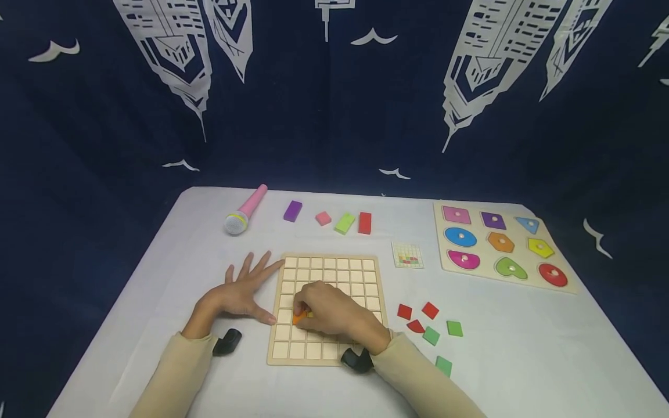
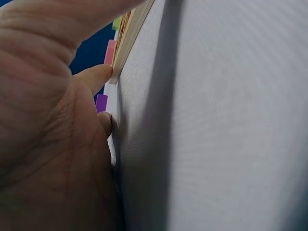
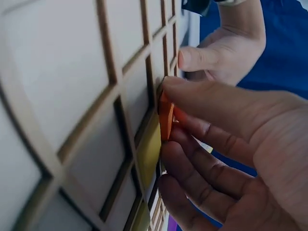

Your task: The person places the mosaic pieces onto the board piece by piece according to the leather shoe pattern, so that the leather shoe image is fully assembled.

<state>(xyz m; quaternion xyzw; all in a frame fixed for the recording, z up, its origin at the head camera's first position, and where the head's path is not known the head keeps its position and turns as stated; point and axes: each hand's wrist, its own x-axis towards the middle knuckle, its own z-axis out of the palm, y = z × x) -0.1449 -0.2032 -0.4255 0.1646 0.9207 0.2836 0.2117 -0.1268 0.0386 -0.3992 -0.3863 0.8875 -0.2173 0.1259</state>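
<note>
A wooden grid board (image 1: 329, 255) with square cells lies flat before me. My right hand (image 1: 329, 307) is over its left middle, pinching an orange tile (image 3: 166, 115) between thumb and fingers right at a cell. Beside it a yellow tile (image 3: 149, 151) sits in the grid, mostly covered by my hand in the head view. My left hand (image 1: 240, 290) is spread at the board's left side, fingers straight, thumb and index fingertip at the frame edge. In the left wrist view the index finger (image 2: 96, 77) meets the board's corner.
Right of the board lie red tiles (image 1: 405, 312) and green tiles (image 1: 455, 328). A small pattern card (image 1: 407, 255) and a shape puzzle (image 1: 483, 276) are farther right. Behind stand a pink microphone (image 1: 251, 203), a purple block (image 1: 292, 211), a pink block (image 1: 323, 218), a lime block (image 1: 344, 223) and a red block (image 1: 364, 223).
</note>
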